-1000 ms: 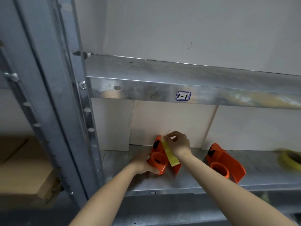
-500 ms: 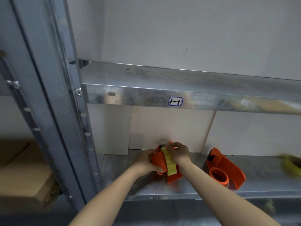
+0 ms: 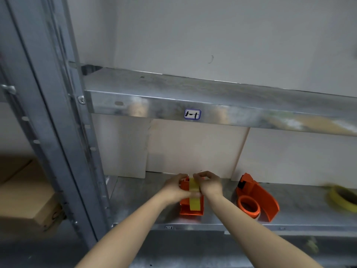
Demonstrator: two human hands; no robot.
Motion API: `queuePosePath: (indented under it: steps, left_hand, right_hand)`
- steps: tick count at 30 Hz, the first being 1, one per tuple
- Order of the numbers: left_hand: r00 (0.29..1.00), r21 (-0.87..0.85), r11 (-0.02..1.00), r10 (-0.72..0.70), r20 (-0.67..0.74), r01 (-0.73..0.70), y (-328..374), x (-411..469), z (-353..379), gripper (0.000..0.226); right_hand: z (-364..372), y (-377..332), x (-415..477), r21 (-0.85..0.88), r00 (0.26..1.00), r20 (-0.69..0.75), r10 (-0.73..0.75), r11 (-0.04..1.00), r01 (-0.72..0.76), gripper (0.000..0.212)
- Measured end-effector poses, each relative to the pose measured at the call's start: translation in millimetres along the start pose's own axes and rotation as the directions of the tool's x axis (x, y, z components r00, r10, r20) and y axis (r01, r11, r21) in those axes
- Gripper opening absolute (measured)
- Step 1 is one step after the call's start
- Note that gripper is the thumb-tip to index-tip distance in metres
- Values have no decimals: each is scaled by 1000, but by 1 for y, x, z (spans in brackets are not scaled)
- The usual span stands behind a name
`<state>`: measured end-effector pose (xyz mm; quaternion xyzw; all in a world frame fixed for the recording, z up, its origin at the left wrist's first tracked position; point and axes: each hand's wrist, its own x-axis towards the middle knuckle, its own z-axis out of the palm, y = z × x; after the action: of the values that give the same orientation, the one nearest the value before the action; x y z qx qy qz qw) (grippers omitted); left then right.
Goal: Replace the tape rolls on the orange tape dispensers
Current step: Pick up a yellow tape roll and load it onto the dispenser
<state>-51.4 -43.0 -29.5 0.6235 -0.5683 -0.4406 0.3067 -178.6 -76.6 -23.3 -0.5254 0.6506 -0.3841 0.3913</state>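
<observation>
An orange tape dispenser (image 3: pixel 191 209) stands on the metal shelf (image 3: pixel 139 206), its end facing me. A strip of yellow tape (image 3: pixel 193 198) runs down over its top and front. My left hand (image 3: pixel 174 188) grips the dispenser's left side. My right hand (image 3: pixel 209 183) pinches the top end of the yellow strip at the dispenser's far end. A second orange dispenser (image 3: pixel 258 198) lies to the right with a bare orange hub (image 3: pixel 248 206). At the far right lies a yellow tape roll (image 3: pixel 342 198), blurred.
The upper shelf beam (image 3: pixel 212 111) hangs low above my hands and carries a small label (image 3: pixel 192 114). A steel upright (image 3: pixel 58 132) stands on the left, with a cardboard box (image 3: pixel 23 196) beyond it. Pale boards (image 3: pixel 193 147) lean against the back.
The dispenser has been turned so its end faces me, and both hands came together at its top. My left hand moved up from the hub to the side. The view tilted upward.
</observation>
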Motion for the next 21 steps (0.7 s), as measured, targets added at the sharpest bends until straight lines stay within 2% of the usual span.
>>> queuePosePath:
  steps: [3, 6, 12, 16, 21]
  left_hand:
    - [997, 16, 1000, -22, -76, 23, -1, 0, 9, 79]
    - [999, -62, 998, -28, -44, 25, -2, -4, 16, 62]
    - [1000, -79, 997, -3, 9, 4, -1, -14, 21, 80]
    - [1000, -101, 995, -10, 7, 10, -1, -23, 24, 92]
    - [999, -93, 996, 14, 47, -10, -12, -35, 36, 106]
  right_hand:
    - [-2, 5, -2, -95, 999, 39, -18, 995, 21, 5]
    - [-7, 5, 0, -164, 996, 81, -33, 985, 46, 6]
    - [-12, 14, 6, -161, 989, 136, -51, 984, 73, 15]
    - [-11, 16, 8, -154, 982, 186, -25, 987, 54, 12]
    - [-18, 13, 14, -60, 980, 196, -35, 997, 48, 17]
